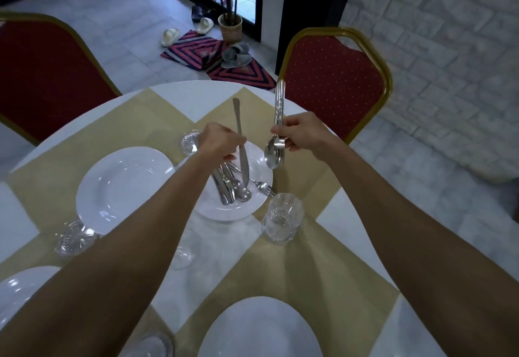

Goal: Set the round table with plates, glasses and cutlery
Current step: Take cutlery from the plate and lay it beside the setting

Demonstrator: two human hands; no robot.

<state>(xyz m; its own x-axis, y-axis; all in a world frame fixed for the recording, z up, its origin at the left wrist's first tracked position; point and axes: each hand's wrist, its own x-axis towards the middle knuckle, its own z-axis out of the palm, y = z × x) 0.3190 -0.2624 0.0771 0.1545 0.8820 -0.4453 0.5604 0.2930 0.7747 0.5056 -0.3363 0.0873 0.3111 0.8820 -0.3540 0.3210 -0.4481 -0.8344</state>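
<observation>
1. Here the left hand [222, 143] curls round a knife [238, 120], lifted above the cutlery heap [234, 188] on the far plate [222, 212].
2. Right hand [303, 134] pinches a spoon-and-fork bundle [279, 103] over the bench [174, 92].
3. Steel: stiff, light, probably slippery; best held by the handles.

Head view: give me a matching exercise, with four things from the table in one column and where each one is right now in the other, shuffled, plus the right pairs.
Things
1. knife
2. bundle of cutlery
3. loose pile of cutlery
4. glass

Places
A. gripped in the right hand
B. lying on the far plate
C. standing on a placemat, right of the far plate
D. gripped in the left hand

Pairs: 1-D, 2-A, 3-B, 4-C
</observation>
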